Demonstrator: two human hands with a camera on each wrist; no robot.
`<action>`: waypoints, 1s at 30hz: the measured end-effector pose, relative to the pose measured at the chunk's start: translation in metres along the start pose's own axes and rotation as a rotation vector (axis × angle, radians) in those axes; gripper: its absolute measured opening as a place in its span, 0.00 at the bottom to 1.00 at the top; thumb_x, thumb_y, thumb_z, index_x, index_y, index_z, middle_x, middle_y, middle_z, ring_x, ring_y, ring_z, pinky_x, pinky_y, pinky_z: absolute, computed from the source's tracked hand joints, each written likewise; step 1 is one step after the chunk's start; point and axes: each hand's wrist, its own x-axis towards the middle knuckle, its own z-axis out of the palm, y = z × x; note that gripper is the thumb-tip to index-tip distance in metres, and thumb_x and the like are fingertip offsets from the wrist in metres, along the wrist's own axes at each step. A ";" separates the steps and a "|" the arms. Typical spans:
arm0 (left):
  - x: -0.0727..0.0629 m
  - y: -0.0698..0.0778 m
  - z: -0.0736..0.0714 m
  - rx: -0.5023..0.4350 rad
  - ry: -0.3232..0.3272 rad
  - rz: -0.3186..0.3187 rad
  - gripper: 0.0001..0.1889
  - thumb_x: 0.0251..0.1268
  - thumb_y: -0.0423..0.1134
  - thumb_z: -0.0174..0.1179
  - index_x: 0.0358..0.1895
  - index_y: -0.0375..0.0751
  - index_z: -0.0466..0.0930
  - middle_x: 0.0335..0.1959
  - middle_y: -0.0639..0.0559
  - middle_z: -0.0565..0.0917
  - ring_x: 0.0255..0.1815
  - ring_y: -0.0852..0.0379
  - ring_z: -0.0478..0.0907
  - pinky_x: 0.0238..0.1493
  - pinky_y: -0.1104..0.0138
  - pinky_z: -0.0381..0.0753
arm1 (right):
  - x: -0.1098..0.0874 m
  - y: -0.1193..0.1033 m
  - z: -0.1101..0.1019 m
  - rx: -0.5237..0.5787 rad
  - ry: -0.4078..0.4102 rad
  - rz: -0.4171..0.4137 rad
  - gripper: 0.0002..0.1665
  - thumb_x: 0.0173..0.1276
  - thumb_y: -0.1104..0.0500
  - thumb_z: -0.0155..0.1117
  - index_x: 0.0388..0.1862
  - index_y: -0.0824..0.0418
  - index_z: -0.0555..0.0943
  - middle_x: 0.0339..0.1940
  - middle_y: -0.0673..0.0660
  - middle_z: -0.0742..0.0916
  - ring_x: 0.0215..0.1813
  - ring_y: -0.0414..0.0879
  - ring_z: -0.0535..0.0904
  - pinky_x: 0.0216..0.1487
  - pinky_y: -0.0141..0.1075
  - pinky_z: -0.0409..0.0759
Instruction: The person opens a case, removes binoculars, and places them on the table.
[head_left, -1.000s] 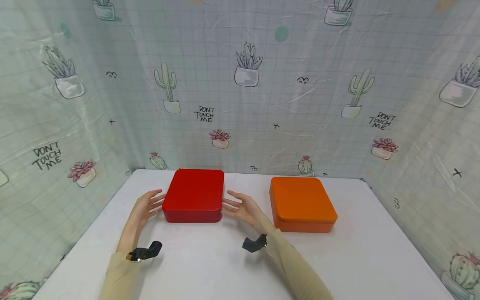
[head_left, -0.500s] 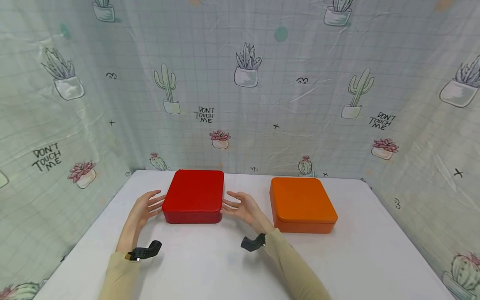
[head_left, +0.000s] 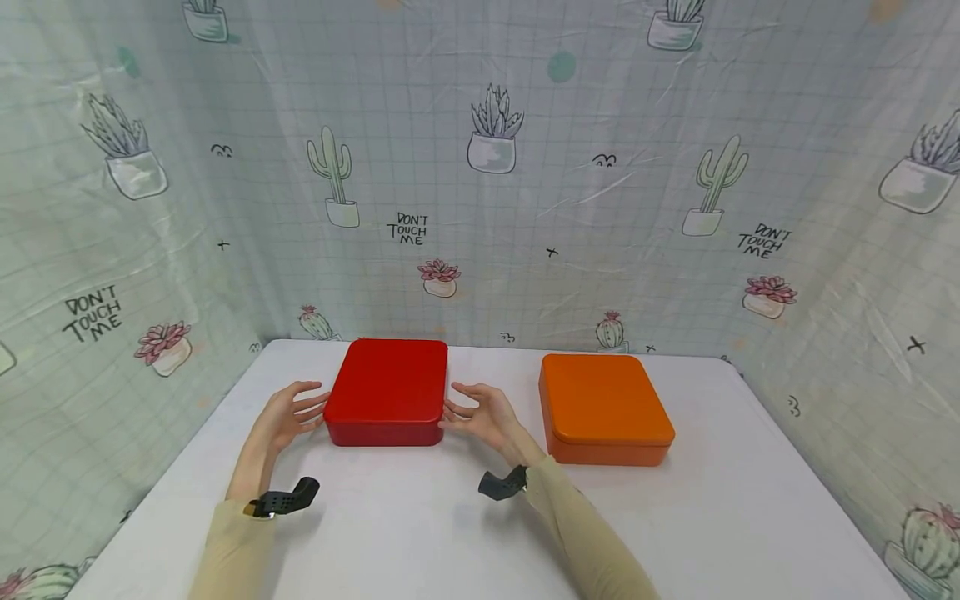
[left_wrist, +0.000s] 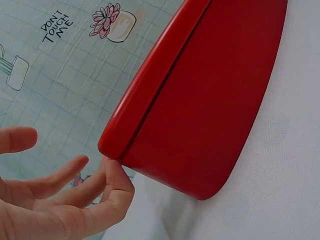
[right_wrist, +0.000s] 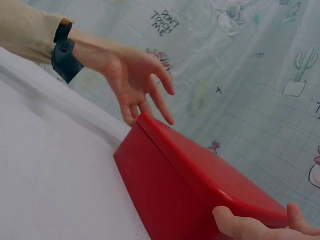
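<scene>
two hands flank one red box (head_left: 387, 390), which sits lid on, flat on the white table (head_left: 420, 533). the left hand (head_left: 285, 414) is at the box's left side, fingers spread and nearly straight; in the left wrist view its thumb tip touches the near left corner of the box just under the lid's rim, while the other fingers stand off from the side, so nothing is gripped. the right hand (head_left: 483, 412) is at the box's right side, fingers also spread and loosely extended; in the head view its fingertips reach the right edge near the lid, and in the right wrist view a thumb tip (right_wrist: 235, 225) rests against the near corner under the rim. neither hand is curled round the box, and the lid lies closed on its base, with the seam showing as a thin line along the side. each wrist carries a black camera mount (head_left: 285, 501), just nearer the viewer than the box, above a beige sleeve (head_left: 592, 542). right of the red box, well apart from it and beyond the right hand, stands an orange box (head_left: 603, 407), also with its lid on, untouched. behind the red box and round both sides hangs a pale curtain (head_left: 525, 208) printed with cacti, potted plants and the words "don't touch me".
</scene>
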 end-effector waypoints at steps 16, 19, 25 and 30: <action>0.007 -0.008 -0.008 -0.026 -0.054 0.021 0.34 0.63 0.59 0.42 0.65 0.38 0.54 0.66 0.33 0.59 0.46 0.55 0.71 0.43 0.69 0.78 | 0.002 0.002 -0.010 0.032 -0.012 0.015 0.33 0.63 0.55 0.43 0.67 0.62 0.53 0.68 0.67 0.53 0.59 0.56 0.59 0.66 0.54 0.57; 0.008 -0.008 -0.008 -0.025 -0.033 0.015 0.36 0.62 0.60 0.43 0.65 0.38 0.54 0.66 0.34 0.59 0.45 0.55 0.72 0.43 0.70 0.78 | 0.001 0.002 -0.010 0.036 -0.026 0.018 0.34 0.63 0.55 0.44 0.67 0.61 0.53 0.69 0.67 0.51 0.60 0.56 0.59 0.66 0.55 0.57; 0.002 -0.004 -0.001 -0.018 0.006 -0.029 0.35 0.64 0.58 0.39 0.66 0.36 0.49 0.68 0.34 0.53 0.41 0.58 0.73 0.42 0.70 0.79 | -0.001 0.002 -0.009 0.042 -0.037 0.019 0.36 0.64 0.55 0.41 0.69 0.61 0.47 0.70 0.67 0.49 0.61 0.55 0.56 0.66 0.56 0.55; -0.003 0.000 0.001 -0.034 -0.020 -0.040 0.34 0.66 0.55 0.37 0.67 0.33 0.47 0.66 0.32 0.54 0.39 0.58 0.73 0.41 0.70 0.79 | -0.002 0.002 -0.008 0.043 -0.026 -0.010 0.35 0.64 0.55 0.40 0.69 0.61 0.48 0.70 0.68 0.47 0.63 0.58 0.55 0.67 0.55 0.54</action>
